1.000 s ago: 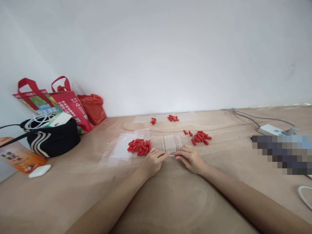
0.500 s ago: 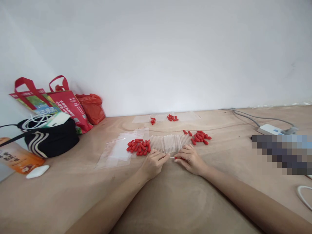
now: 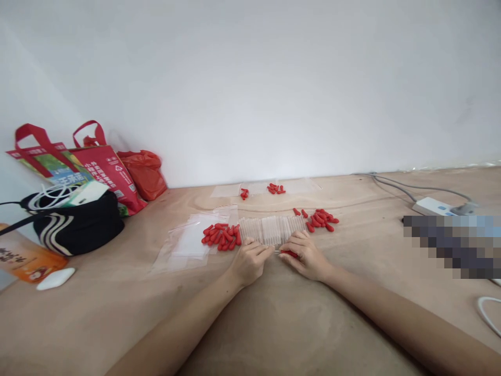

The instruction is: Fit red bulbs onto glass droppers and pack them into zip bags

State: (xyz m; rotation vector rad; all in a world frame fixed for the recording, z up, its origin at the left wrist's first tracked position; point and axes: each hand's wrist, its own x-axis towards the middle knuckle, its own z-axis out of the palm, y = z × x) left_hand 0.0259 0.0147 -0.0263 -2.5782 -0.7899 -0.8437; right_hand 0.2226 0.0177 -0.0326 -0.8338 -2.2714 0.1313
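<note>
Centrally, both forearms angle inward over the pale brown wooden tabletop (image 3: 250, 334), knuckles up. The left hand (image 3: 250, 261) pinches a thin clear tube (image 3: 277, 251); the right hand (image 3: 305, 257) pinches a red teardrop-shaped bulb (image 3: 289, 254) at the tube's other end — just in front of a row of slender clear tubes (image 3: 270, 230). Red bulbs flank that row, the left heap (image 3: 222, 236) beside flat clear plastic bags (image 3: 188, 243). Well leftward, a black white-striped pouch (image 3: 82, 224) contains a coiled white cable (image 3: 49, 197).
</note>
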